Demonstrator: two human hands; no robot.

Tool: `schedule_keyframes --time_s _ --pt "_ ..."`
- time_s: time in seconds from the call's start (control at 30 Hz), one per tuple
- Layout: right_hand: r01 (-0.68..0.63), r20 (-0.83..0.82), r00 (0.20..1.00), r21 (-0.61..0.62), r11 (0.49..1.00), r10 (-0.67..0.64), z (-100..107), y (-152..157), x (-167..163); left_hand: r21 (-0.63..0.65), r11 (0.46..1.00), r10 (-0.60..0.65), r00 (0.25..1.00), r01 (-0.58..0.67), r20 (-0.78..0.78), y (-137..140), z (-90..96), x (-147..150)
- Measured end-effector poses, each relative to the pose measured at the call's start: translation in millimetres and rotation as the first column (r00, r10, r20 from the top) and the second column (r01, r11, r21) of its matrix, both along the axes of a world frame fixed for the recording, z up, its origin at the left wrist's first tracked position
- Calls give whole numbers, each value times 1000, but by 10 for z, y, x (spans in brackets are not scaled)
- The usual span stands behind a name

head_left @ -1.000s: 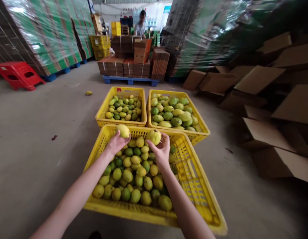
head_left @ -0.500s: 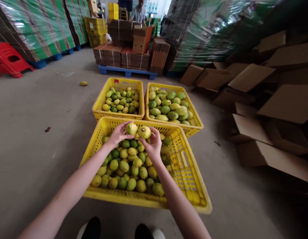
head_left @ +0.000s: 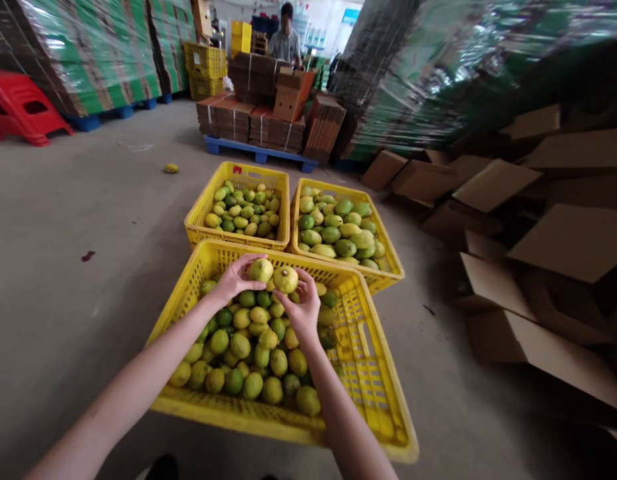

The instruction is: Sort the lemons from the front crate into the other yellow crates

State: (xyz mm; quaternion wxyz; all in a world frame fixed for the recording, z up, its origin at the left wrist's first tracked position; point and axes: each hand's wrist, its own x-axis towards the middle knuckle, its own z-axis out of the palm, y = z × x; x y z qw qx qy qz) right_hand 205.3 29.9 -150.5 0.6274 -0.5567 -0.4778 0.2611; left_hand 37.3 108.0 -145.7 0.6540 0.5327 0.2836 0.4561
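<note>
Two yellow-green lemons are held side by side over the near yellow crate (head_left: pixel 388 373). My left hand (head_left: pixel 234 279) is closed on the left lemon (head_left: pixel 261 270), thumb below and fingers above. Between the thumb and fingers of my right hand (head_left: pixel 304 303) is the right lemon (head_left: pixel 285 280), its stem end facing me. Below them, the crate holds many green and yellow lemons (head_left: pixel 239 345), heaped toward its left side. Behind it stand a back-left crate (head_left: pixel 198 233) of smaller lemons and a back-right crate (head_left: pixel 388 267) of larger green ones.
Open cardboard boxes (head_left: pixel 573 240) lie piled on the right. Flattened cartons (head_left: pixel 223 117) are stacked on a blue pallet (head_left: pixel 261 155), with a person (head_left: pixel 284 43) behind. A red stool (head_left: pixel 26 107) stands at left; a single lemon (head_left: pixel 171 169) lies on the floor.
The view has tilted up and shifted slightly, so the crates sit lower and the person behind the cartons shows more. Both hands still hold the same lemons.
</note>
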Motion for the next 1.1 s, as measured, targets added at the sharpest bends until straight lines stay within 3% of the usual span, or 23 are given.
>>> schedule_keyframes --time_s 0.1,0.23,0.43,0.5,0.67,0.77,0.9,1.1 --pt "-23 -107 994 -75 997 15 49 7 14 -166 985 -13 990 37 139 2 -22 10" --pt "-100 -388 919 -47 994 74 54 32 26 -356 930 20 959 86 283 5 -17 23" --pt "-285 -627 752 -30 958 204 -15 78 36 -618 760 78 914 204 398 -43 149 32" --pt "-342 -684 685 1 940 250 -32 94 39 -652 728 108 903 213 416 -71 218 61" --pt "-370 -842 486 46 928 235 -65 101 69 -730 681 227 929 64 294 -112 275 137" --pt "-394 -898 384 53 917 217 -66 84 89 -737 665 191 928 118 320 -105 249 117" --pt "-383 -904 368 68 921 220 -46 77 66 -741 642 178 903 194 391 -98 225 73" --pt "-416 -904 348 89 905 249 -29 69 -8 -775 596 338 809 212 481 -141 220 86"
